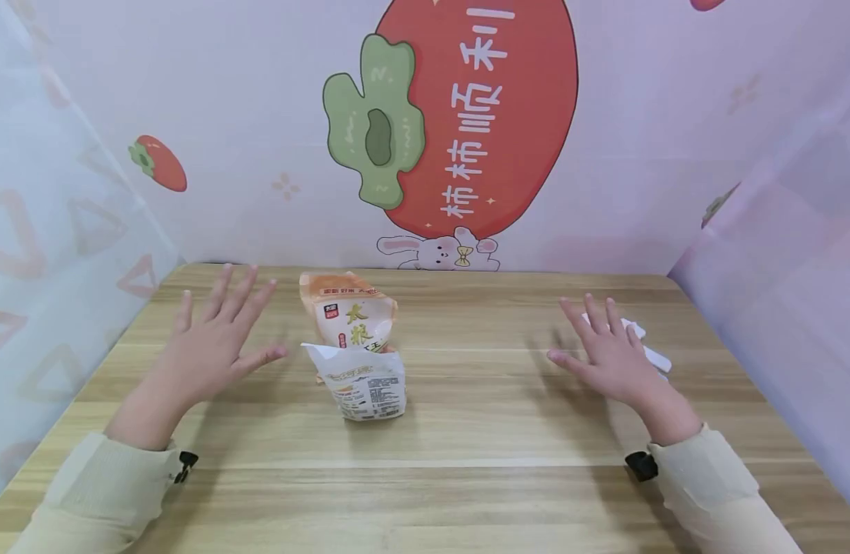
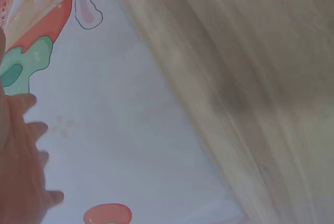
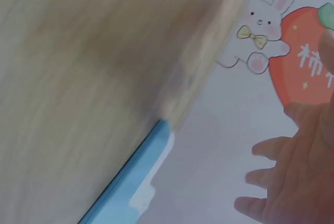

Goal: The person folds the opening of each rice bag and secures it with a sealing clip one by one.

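My left hand [image 1: 213,346] is raised over the left part of the table with its fingers spread, holding nothing. My right hand [image 1: 611,358] hovers at the right, also with spread fingers and nothing in its grasp. To the right of the left hand stands an orange-and-white printed food bag [image 1: 355,315]. A smaller white bag [image 1: 369,388] with printed text stands in front, partly covering it. Beyond the right hand lies a white object [image 1: 656,359], partly hidden; the right wrist view shows a light blue, straight-edged object [image 3: 130,177] with white on it, its kind unclear.
The wood-grain table [image 1: 466,492] meets a pale back wall [image 1: 245,223] printed with persimmons and a rabbit. Pale side walls [image 1: 51,192] close in the left and right. Each sleeve cuff [image 1: 113,477] has a small black device at the wrist.
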A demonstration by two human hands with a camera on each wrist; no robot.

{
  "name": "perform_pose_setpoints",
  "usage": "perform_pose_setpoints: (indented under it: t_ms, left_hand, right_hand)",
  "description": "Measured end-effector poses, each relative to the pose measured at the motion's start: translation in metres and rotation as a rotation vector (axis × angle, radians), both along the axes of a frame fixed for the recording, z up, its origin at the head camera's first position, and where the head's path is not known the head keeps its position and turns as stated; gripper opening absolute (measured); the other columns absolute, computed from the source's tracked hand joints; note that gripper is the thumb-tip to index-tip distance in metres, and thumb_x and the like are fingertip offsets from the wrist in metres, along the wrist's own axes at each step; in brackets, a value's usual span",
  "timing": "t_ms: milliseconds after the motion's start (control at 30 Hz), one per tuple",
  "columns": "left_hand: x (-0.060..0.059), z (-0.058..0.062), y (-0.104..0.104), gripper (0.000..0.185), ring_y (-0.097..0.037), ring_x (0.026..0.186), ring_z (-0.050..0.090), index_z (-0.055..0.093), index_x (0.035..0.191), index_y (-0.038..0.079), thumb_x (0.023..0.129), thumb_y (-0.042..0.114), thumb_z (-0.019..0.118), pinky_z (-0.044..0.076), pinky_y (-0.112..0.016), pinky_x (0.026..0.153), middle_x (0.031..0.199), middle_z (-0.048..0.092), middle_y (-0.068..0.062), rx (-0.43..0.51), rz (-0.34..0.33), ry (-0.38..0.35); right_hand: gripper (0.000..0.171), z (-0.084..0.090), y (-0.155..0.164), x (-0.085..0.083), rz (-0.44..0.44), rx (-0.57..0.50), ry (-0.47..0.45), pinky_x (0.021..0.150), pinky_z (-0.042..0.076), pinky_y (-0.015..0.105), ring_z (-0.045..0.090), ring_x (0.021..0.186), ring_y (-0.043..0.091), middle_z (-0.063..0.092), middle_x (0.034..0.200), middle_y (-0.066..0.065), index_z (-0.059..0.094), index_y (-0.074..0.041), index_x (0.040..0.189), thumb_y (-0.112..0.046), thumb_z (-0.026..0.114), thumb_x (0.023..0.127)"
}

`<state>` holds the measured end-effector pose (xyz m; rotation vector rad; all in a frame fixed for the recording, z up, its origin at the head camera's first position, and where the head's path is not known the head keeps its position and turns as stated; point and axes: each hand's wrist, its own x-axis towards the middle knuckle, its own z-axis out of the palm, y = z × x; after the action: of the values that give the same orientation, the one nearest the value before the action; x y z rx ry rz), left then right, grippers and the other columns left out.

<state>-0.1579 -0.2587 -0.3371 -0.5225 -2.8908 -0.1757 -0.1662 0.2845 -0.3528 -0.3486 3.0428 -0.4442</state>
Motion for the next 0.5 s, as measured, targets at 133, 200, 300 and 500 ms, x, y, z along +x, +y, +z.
perform_pose_setpoints:
  t_ms: [133, 200, 300, 500]
  left_hand:
    - [0.004, 0.000, 0.003, 0.090, -0.025, 0.156, -0.006, 0.011, 0.161, 0.023, 0.093, 0.056, 0.061, 0.008, -0.071, 0.116, 0.169, 0.009, -0.004, -0.008, -0.087, 0.043]
    - [0.007, -0.001, 0.004, 0.089, -0.026, 0.157, 0.001, 0.016, 0.160, 0.020, 0.092, 0.054, 0.062, 0.016, -0.070, 0.116, 0.167, 0.017, -0.006, -0.002, -0.130, 0.073]
    - [0.011, -0.003, 0.005, 0.088, -0.028, 0.155, 0.015, 0.023, 0.159, 0.017, 0.090, 0.052, 0.066, 0.025, -0.065, 0.115, 0.165, 0.026, -0.008, 0.026, -0.192, 0.135]
    - [0.019, -0.006, 0.012, 0.083, -0.035, 0.142, 0.042, 0.040, 0.151, 0.010, 0.084, 0.047, 0.074, 0.041, -0.057, 0.106, 0.152, 0.047, -0.014, 0.116, -0.300, 0.248]
  right_hand:
    - [0.088, 0.000, -0.012, 0.001, 0.051, -0.049, 0.010, 0.108, 0.009, 0.079, -0.004, 0.149, 0.055, 0.006, 0.165, 0.025, 0.010, -0.022, 0.161, -0.058, 0.055, 0.095]
    - [0.088, 0.000, -0.018, 0.001, 0.079, -0.060, 0.023, 0.109, 0.011, 0.079, 0.001, 0.148, 0.057, 0.010, 0.165, 0.025, 0.012, -0.020, 0.161, -0.057, 0.057, 0.094]
    - [0.089, 0.000, -0.030, 0.000, 0.116, -0.061, 0.039, 0.109, 0.016, 0.077, 0.008, 0.148, 0.056, 0.013, 0.164, 0.023, 0.014, -0.019, 0.160, -0.056, 0.059, 0.094]
    - [0.090, -0.002, -0.059, -0.001, 0.181, -0.067, 0.072, 0.109, 0.029, 0.072, 0.022, 0.148, 0.048, 0.023, 0.163, 0.019, 0.018, -0.017, 0.160, -0.049, 0.066, 0.091]
